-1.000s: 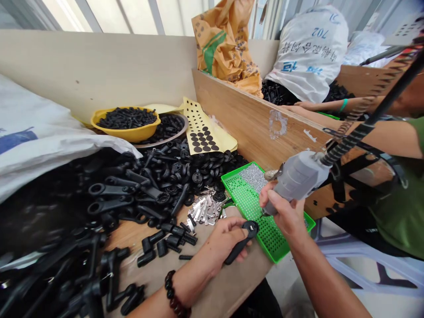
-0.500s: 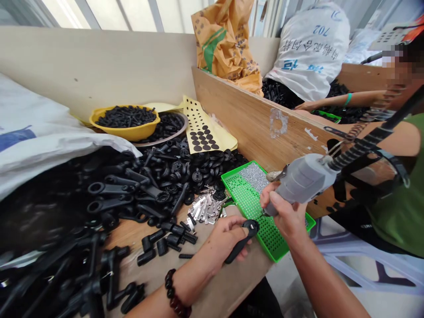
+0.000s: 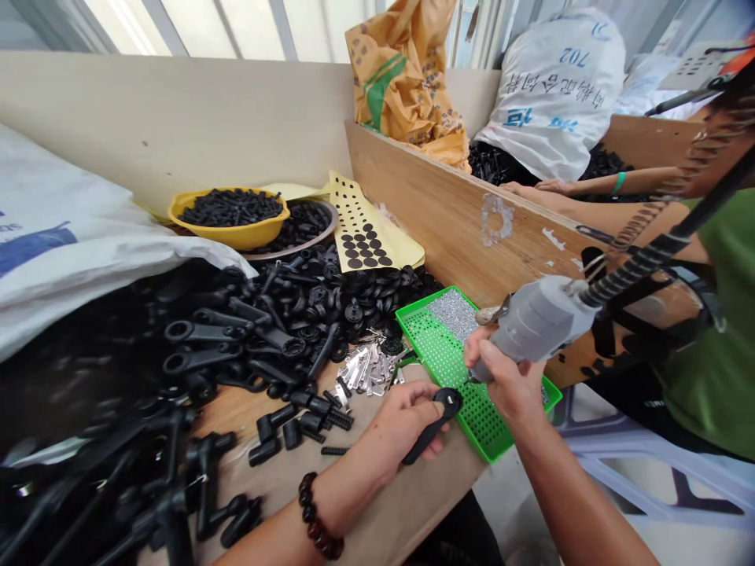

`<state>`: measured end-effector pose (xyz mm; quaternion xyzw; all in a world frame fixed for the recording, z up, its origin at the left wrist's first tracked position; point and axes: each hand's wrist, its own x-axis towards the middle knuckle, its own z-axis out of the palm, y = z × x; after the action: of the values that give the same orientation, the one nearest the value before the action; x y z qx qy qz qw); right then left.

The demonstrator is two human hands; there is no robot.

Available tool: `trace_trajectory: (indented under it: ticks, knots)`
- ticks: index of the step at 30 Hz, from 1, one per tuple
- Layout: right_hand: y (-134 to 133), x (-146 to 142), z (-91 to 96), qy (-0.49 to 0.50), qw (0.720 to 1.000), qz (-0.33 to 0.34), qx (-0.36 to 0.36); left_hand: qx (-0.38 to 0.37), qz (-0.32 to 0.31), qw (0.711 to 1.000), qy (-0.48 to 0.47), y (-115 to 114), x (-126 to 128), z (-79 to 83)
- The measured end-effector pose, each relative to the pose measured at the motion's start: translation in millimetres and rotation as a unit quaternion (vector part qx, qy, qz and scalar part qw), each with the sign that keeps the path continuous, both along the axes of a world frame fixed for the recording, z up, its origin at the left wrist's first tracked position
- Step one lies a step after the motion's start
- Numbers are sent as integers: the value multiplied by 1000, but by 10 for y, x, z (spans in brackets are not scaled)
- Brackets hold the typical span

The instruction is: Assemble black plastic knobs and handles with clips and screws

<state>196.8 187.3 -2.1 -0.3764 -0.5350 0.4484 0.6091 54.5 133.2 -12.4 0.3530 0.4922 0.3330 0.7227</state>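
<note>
My left hand (image 3: 404, 420) is closed around a black plastic handle (image 3: 429, 432), its round end facing up with a small metal piece in it. In my right hand (image 3: 510, 385) is a grey electric screwdriver (image 3: 534, 318), tilted so its tip lies close to the round end of the handle; whether they touch I cannot tell. Beneath the tool sits a green perforated tray (image 3: 436, 354) with small silver screws (image 3: 453, 314) at its far end. Flat metal strips (image 3: 369, 369) lie in a pile left of the tray.
Black plastic parts (image 3: 236, 338) are heaped across the table's left and back. A yellow bowl (image 3: 230, 236) of small black pieces stands behind, beside a sheet of round black stickers (image 3: 362, 248). A wooden partition (image 3: 436, 196) runs along the right; another person's arms (image 3: 613, 189) show beyond it.
The screwdriver tip has come slightly left, nearer the handle's round end. My left hand keeps its hold, and the whole view has shifted a little. The other person's arms beyond the partition have moved.
</note>
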Motion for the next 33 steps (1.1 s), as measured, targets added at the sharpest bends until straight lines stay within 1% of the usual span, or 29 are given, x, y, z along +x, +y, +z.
trace_trajectory:
  ticks: [4, 8, 11, 14, 19, 24, 29, 31, 33]
  knots:
    - [-20, 19, 93, 1, 1000, 3, 23, -10, 6, 1000, 11, 1, 13, 42]
    - [-76, 44, 330, 25, 996, 3, 83, -11, 7, 1000, 8, 10, 19, 90]
    - [-164, 48, 513, 54, 992, 43, 105, -9, 13, 1000, 5, 20, 20, 102]
    - [-250, 35, 599, 61, 990, 91, 92, -2, 15, 1000, 5, 27, 20, 93]
    - [-291, -4, 549, 63, 988, 98, 102, 2, 11, 1000, 24, 25, 20, 79]
    - [-262, -25, 475, 58, 991, 86, 88, 19, 9, 1000, 15, 23, 21, 71]
    - [-243, -37, 439, 60, 990, 95, 80, 10, 6, 1000, 22, 28, 14, 71]
    - [-240, -32, 421, 46, 992, 95, 74, 14, 7, 1000, 25, 23, 15, 72]
    - [-236, -19, 401, -2, 995, 81, 59, 17, 9, 999, 34, 12, 22, 73]
